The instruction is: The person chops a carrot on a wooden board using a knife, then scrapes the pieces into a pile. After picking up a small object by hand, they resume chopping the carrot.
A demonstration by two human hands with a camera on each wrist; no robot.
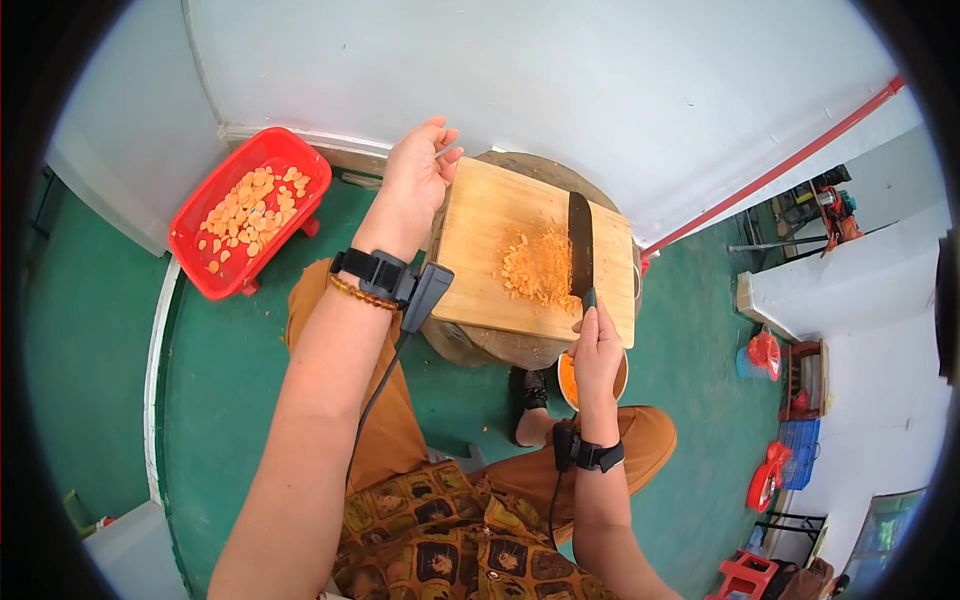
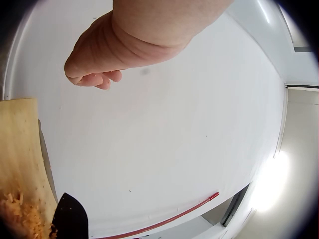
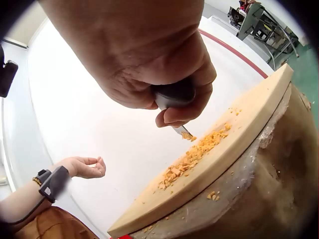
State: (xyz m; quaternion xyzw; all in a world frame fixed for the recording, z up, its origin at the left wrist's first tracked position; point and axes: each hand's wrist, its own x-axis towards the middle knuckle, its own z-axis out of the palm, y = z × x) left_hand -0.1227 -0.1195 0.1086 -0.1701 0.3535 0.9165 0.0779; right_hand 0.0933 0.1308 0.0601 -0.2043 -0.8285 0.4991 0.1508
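Note:
My right hand (image 1: 598, 352) grips the dark handle of a kitchen knife (image 1: 581, 240). Its broad black blade stands over the right part of a wooden cutting board (image 1: 475, 220), along the right side of a pile of finely chopped orange bits (image 1: 538, 268), which look like carrot. In the right wrist view, a few orange bits cling to the blade (image 3: 182, 131). My left hand (image 1: 418, 172) is held up beyond the board's far left corner, holding nothing, its fingers loosely bent.
A round wooden block (image 1: 470, 343) supports the board. Below its near right edge stands a bowl (image 1: 622, 381) with orange bits. At left, a red plastic basket (image 1: 186, 232) contains orange slices. A white wall (image 1: 560, 80) rises just behind; a red pipe (image 1: 770, 168) runs along it.

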